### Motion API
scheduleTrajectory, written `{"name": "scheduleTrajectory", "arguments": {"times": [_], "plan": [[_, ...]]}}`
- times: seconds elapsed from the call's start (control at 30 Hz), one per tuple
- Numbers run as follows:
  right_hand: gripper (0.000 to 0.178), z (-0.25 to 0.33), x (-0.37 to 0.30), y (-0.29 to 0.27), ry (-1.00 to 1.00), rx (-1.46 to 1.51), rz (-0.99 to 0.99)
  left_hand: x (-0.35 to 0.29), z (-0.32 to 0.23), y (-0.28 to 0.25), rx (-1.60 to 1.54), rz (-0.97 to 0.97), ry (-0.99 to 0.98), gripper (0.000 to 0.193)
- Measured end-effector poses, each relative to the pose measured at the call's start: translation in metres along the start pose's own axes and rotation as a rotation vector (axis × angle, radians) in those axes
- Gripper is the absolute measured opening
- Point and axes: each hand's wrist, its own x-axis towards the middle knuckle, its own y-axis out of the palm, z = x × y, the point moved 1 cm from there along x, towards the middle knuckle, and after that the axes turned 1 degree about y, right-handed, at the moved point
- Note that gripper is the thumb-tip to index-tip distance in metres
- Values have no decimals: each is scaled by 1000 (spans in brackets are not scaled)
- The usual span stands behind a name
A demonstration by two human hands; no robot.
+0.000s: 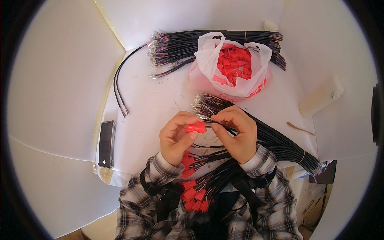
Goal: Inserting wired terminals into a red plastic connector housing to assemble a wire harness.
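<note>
Near the middle of the white table, my left hand (pixel 173 138) pinches a red plastic connector housing (pixel 196 127) between thumb and fingers. Close beside it on the right, my right hand (pixel 239 134) pinches the thin coloured wires (pixel 208 119) at the end of a black cable. Whether any wire sits inside the housing is too small to tell. Below my hands, several black cables with red connectors (pixel 194 195) on their ends lie across my lap and the table edge. A tied bundle of black cables (pixel 276 138) runs behind and to the right of my right hand.
Beyond my hands stands a white plastic bag (pixel 204 76) full of red connectors (pixel 234 64). Behind it lies another black cable bundle (pixel 180 48). Loose cables (pixel 116 80) and a phone (pixel 106 144) are at left; a bottle (pixel 320 96), wooden stick (pixel 300 128) and cup (pixel 271 26) at right.
</note>
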Motion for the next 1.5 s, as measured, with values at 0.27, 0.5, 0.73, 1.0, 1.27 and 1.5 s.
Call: {"name": "scheduleTrajectory", "arguments": {"times": [0.27, 0.5, 0.73, 1.0, 1.27, 1.5], "plan": [[10, -9, -3, 2, 189, 123, -24, 0, -1, 1, 139, -7, 12, 24], [9, -6, -3, 3, 146, 153, -23, -2, 2, -2, 92, -75, -17, 18], [9, -3, 0, 2, 69, 99, 29, 0, -1, 0, 112, -9, -31, 22], [12, -1, -1, 2, 61, 93, 41, -2, 0, -1, 100, -16, -25, 22], [8, -1, 0, 3, 72, 129, 98, 0, -3, 2, 32, 22, -28, 22], [9, -4, -1, 2, 92, 129, 169, 1, -5, 1, 98, 58, -46, 32]]}}
